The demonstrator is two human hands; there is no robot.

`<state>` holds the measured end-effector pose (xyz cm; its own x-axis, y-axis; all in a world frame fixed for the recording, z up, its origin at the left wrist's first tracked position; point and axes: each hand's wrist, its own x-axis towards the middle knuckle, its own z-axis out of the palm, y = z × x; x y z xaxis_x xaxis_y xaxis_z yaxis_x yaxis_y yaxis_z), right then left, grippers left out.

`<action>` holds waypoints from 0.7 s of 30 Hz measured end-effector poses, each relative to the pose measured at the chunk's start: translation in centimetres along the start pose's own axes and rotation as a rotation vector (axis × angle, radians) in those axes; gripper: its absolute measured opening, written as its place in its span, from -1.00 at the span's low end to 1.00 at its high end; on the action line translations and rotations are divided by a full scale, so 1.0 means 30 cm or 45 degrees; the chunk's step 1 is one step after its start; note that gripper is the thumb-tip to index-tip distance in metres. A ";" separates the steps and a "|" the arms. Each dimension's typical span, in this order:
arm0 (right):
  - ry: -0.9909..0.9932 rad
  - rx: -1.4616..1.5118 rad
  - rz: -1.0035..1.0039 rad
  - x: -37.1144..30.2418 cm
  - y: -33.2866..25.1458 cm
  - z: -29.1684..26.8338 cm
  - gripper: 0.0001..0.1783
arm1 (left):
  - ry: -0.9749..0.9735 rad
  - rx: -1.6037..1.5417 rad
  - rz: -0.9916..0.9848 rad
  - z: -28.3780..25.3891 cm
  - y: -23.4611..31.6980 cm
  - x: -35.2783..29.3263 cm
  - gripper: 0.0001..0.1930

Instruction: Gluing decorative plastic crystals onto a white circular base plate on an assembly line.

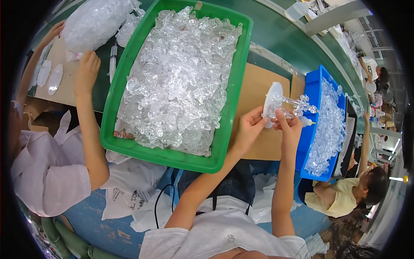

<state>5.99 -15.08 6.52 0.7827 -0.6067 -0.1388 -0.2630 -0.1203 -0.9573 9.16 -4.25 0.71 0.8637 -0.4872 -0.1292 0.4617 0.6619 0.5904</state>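
Note:
My left hand point(250, 127) is closed on the edge of a clear oval plastic base point(273, 97), which is tilted up on its side. From its face a clear knobbly plastic stem point(299, 104) sticks out to the right. My right hand point(288, 124) has its fingertips pinched on a small clear piece against the base; its outline is partly hidden by my fingers. Just past the right fingers shows a small white nozzle-like thing with a yellowish tip point(307, 121); whether I hold it cannot be told. Both hands are above the brown cardboard point(254, 86).
A green tray point(110, 112) heaped with clear plastic pieces stands left of my hands. A blue bin point(303, 151) of similar pieces stands right. At far left, a co-worker's hand point(89, 67) works beside a syringe point(113, 60) and a clear bag point(92, 23). Another person point(340, 194) sits at right.

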 end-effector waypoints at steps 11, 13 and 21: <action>0.041 -0.762 -0.317 0.013 -0.010 0.137 -0.65 | 0.216 -0.108 0.009 -0.044 -0.023 0.014 -0.57; 0.083 -0.792 -0.396 0.028 0.016 0.143 -0.65 | 0.253 -0.084 -0.026 -0.034 -0.015 0.016 -0.55; 0.003 -0.890 -0.487 0.060 0.029 0.143 -0.65 | 0.270 -0.019 -0.016 -0.039 -0.017 0.037 -0.53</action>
<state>9.59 -12.92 4.36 0.8891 -0.4255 0.1685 -0.2701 -0.7851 -0.5573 10.11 -4.47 -0.66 0.8803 -0.3658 -0.3021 0.4743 0.6657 0.5760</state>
